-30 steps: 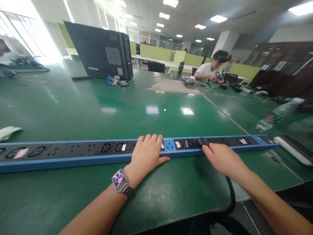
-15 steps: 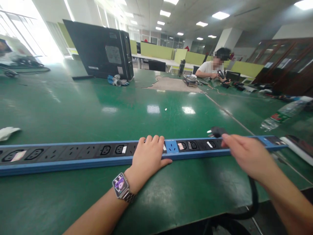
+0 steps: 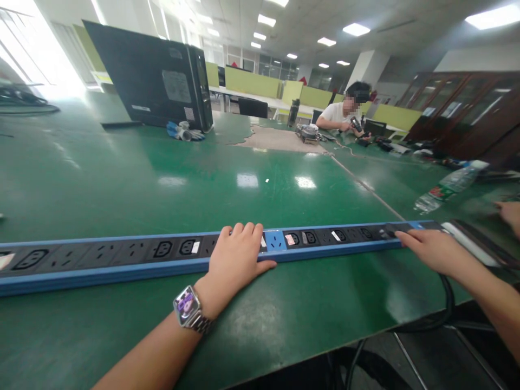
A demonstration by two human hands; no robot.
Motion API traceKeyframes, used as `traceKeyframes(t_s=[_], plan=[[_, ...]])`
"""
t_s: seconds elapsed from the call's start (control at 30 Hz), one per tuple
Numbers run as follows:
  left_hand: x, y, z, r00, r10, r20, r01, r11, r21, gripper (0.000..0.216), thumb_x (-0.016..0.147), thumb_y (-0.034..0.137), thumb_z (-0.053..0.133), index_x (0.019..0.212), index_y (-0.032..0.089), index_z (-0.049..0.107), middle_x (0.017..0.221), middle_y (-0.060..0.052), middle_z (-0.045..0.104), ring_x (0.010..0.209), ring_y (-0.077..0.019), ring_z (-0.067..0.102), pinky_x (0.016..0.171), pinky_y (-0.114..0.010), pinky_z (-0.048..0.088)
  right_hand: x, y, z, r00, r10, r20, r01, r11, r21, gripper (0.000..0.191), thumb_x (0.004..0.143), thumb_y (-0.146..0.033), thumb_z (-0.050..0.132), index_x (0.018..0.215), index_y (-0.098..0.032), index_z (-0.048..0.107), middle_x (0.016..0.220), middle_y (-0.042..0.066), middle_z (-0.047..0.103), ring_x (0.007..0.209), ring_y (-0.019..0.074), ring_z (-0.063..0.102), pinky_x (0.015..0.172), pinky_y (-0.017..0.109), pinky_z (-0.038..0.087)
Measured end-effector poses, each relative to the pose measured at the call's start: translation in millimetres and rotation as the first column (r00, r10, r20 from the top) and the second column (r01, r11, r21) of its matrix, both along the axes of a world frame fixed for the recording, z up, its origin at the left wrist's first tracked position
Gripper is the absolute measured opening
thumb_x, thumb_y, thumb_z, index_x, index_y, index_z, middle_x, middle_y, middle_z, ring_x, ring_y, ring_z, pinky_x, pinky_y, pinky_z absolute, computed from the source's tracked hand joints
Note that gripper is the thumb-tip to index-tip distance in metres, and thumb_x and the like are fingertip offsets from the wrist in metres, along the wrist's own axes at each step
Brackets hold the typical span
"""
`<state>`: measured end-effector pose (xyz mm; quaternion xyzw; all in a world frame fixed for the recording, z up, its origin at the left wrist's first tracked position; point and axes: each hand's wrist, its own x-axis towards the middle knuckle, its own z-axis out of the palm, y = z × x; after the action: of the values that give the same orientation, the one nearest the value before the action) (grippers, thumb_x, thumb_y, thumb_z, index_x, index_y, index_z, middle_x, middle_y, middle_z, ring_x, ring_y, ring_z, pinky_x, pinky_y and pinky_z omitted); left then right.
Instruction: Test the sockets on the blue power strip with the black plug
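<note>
A long blue power strip with black sockets lies across the green table. My left hand rests on top of its middle, fingers curled over the sockets, a watch on the wrist. My right hand is at the strip's right end, fingers closed on a black plug that sits at a socket there. The plug's black cable loops down past the table's front edge.
A black computer case stands at the back left with gloves beside it. A plastic bottle lies at the right. A white strip lies past the strip's end. Another person sits at the far end; someone's fingers show at the right edge.
My right hand pulled the black plug out of a mid-right socket, lifted it, then carried it right and set it down at a socket near the strip's right end. The left hand stayed put.
</note>
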<state>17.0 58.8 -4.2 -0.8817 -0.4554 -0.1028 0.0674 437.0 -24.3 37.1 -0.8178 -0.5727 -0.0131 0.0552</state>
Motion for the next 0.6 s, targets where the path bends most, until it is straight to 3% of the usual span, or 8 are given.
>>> traceKeyframes(t_s=[0.2, 0.37, 0.6], plan=[[-0.7, 0.1, -0.7, 1.0, -0.005, 0.002, 0.005, 1.0, 0.008, 0.065, 0.075, 0.063, 0.067, 0.12, 0.017, 0.054, 0.108, -0.012, 0.065, 0.1, -0.0324, 0.058, 0.085, -0.043, 0.042, -7.1, 10.9, 0.2, 0.994, 0.051, -0.095, -0.059, 0.996, -0.074, 0.042, 0.094, -0.037, 0.044, 0.063, -0.018, 0.066, 0.068, 0.01, 0.067, 0.069, 0.0222, 0.062, 0.067, 0.03, 0.038], [-0.3, 0.1, -0.7, 1.0, -0.009, 0.002, 0.009, 1.0, 0.004, 0.066, 0.076, 0.064, 0.066, 0.12, 0.016, 0.054, 0.109, -0.012, 0.065, 0.101, -0.0324, 0.058, 0.085, -0.043, 0.042, 2.2, 16.7, 6.4, 1.0, -0.015, -0.021, 0.011, 0.987, -0.163, 0.042, 0.091, -0.036, 0.05, 0.058, -0.017, 0.066, 0.067, 0.013, 0.067, 0.065, 0.023, 0.06, 0.065, 0.032, 0.036], [-0.6, 0.1, -0.6, 1.0, -0.013, 0.017, 0.013, 1.0, -0.004, 0.068, 0.076, 0.063, 0.067, 0.122, 0.014, 0.054, 0.108, -0.013, 0.065, 0.101, -0.0335, 0.058, 0.086, -0.045, 0.042, 9.4, 15.3, -11.0, 0.999, 0.04, 0.011, -0.037, 0.979, -0.202, 0.04, 0.091, -0.042, 0.05, 0.063, -0.018, 0.064, 0.073, 0.013, 0.069, 0.068, 0.0241, 0.062, 0.065, 0.032, 0.037]])
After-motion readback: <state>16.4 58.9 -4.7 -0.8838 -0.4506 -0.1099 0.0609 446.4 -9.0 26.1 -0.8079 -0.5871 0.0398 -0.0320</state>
